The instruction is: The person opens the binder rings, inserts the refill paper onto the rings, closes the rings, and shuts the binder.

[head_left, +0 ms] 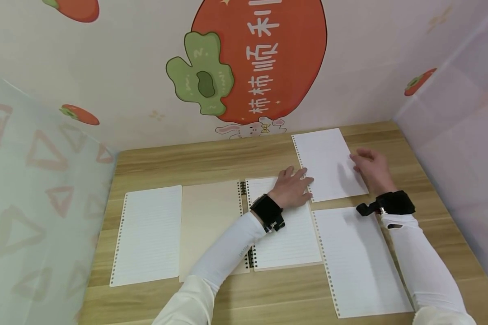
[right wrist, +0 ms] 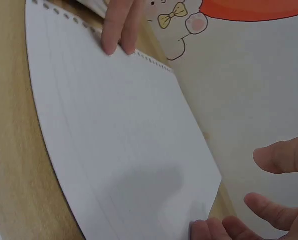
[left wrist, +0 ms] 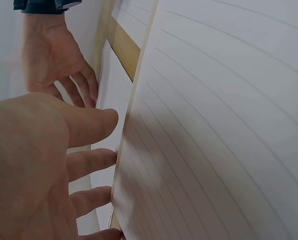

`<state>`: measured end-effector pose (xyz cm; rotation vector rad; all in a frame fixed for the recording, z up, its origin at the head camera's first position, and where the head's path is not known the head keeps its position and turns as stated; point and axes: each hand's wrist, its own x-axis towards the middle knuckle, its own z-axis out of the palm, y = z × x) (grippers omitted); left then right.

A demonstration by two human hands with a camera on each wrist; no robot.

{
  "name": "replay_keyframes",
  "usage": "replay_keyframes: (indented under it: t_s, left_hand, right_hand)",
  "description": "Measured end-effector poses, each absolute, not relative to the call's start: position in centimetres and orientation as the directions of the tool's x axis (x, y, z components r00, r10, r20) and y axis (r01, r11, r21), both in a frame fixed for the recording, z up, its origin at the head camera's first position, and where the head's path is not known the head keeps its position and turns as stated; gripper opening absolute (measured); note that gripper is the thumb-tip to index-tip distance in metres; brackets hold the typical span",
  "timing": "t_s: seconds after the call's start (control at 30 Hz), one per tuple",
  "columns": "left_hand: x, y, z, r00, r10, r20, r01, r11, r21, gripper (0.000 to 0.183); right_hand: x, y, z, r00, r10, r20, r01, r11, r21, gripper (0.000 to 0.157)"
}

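Observation:
A loose ruled sheet [head_left: 327, 158] with punched holes lies at the back right of the wooden table. My left hand [head_left: 290, 189] reaches over the ring-bound notebook [head_left: 284, 246], fingers spread, with fingertips on the sheet's punched edge. In the right wrist view, two left fingers [right wrist: 118, 30] rest on that edge. My right hand [head_left: 373, 171] is at the sheet's opposite edge, its fingertips touching it while the thumb [right wrist: 273, 157] stays apart. The notebook is open, with a beige page or cover [head_left: 211, 225] on the left and ruled paper on the right.
Another punched sheet [head_left: 362, 266] lies in front, under my right forearm. A third sheet [head_left: 148, 237] is left of the notebook. Patterned walls [head_left: 138, 76] border the wooden table [head_left: 179, 158] at the back and both sides.

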<state>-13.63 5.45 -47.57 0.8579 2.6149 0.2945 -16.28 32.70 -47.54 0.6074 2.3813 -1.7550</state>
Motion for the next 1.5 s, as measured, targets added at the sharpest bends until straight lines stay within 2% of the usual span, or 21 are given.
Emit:
replay_keyframes:
  t_s: [0.1,0.33,0.47,0.6,0.67,0.73,0.9,0.97,1.13,1.27,1.5]
  left_hand:
    - [-13.6,5.5,-47.7,-0.748,0.602,-0.279,0.525,0.794,0.307,0.055]
    - [-13.6,5.3,-47.6,-0.746,0.608,-0.272,0.523,0.788,0.326,0.055]
    - [-13.6,5.3,-47.6,-0.748,0.607,-0.269,0.520,0.787,0.332,0.054]
    - [-13.7,5.4,-47.8,-0.750,0.605,-0.267,0.519,0.789,0.328,0.055]
    - [-13.7,5.4,-47.9,-0.751,0.604,-0.267,0.520,0.790,0.325,0.055]
    - [-13.7,5.5,-47.9,-0.750,0.604,-0.270,0.520,0.790,0.324,0.055]
    - [-13.7,5.5,-47.9,-0.754,0.598,-0.272,0.514,0.794,0.323,0.055]
    - [-13.8,5.5,-47.9,-0.753,0.599,-0.271,0.519,0.795,0.316,0.055]
    - [-13.9,5.4,-47.8,-0.752,0.602,-0.270,0.531,0.795,0.294,0.055]
    - [-13.9,5.4,-47.7,-0.753,0.601,-0.267,0.530,0.795,0.297,0.055]
    - [-13.7,5.4,-47.6,-0.754,0.599,-0.271,0.523,0.796,0.305,0.055]
  right_hand:
    - [-16.6,32.8,-47.4,-0.906,0.235,-0.353,0.397,0.179,-0.900,0.073]
    - [-16.9,32.6,-47.1,-0.897,0.268,-0.353,0.418,0.248,-0.874,0.072]
    - [-17.1,32.7,-47.1,-0.902,0.240,-0.359,0.411,0.224,-0.884,0.061]
    - [-17.2,32.9,-47.0,-0.908,0.233,-0.349,0.395,0.195,-0.898,0.042]
    - [-17.3,33.0,-47.0,-0.910,0.236,-0.342,0.390,0.203,-0.898,0.039]
    - [-17.3,33.1,-47.0,-0.911,0.235,-0.339,0.392,0.234,-0.890,0.045]
    - [-17.4,33.6,-46.9,-0.921,0.194,-0.338,0.385,0.319,-0.866,0.074]
    - [-17.4,33.8,-46.8,-0.927,0.176,-0.333,0.375,0.348,-0.859,0.080]
    - [-17.6,34.2,-46.5,-0.941,0.118,-0.318,0.339,0.344,-0.875,0.084]
    - [-17.9,34.2,-46.3,-0.938,0.102,-0.330,0.345,0.339,-0.875,0.079]
    - [-18.4,34.4,-46.8,-0.921,0.137,-0.365,0.386,0.462,-0.799,0.083]
